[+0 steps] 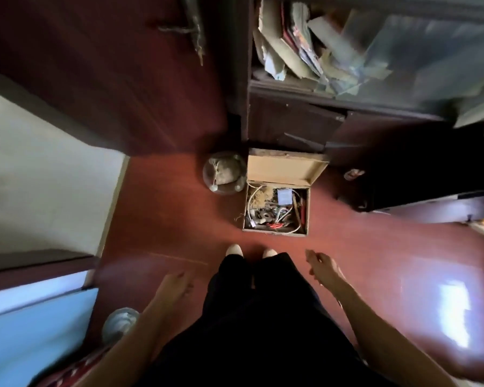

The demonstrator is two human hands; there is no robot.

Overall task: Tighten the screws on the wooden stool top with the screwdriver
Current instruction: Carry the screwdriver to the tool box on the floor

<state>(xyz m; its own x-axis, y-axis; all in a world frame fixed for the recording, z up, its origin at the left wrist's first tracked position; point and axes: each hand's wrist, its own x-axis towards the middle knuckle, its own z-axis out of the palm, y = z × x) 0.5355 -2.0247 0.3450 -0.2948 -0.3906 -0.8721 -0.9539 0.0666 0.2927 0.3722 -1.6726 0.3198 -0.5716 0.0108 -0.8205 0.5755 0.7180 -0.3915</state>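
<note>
I stand on a red floor and look straight down. An open cardboard toolbox (308, 169) sits on the floor in front of my feet, filled with several tools, cables and small parts; red-handled tools lie along its right side. No stool top shows, and I cannot make out a screwdriver in the clutter. My left hand (173, 286) hangs at my left side, fingers relaxed, holding nothing. My right hand (320, 265) hangs at my right side with loosely curled fingers, also holding nothing. The view is blurred.
A dark wooden cabinet (291, 118) with papers on its shelf stands behind the box. A round glass dish (224, 174) lies left of the box. A dark door (95, 79) and a white wall (39, 177) are at left, and a dark low cabinet (417, 169) at right.
</note>
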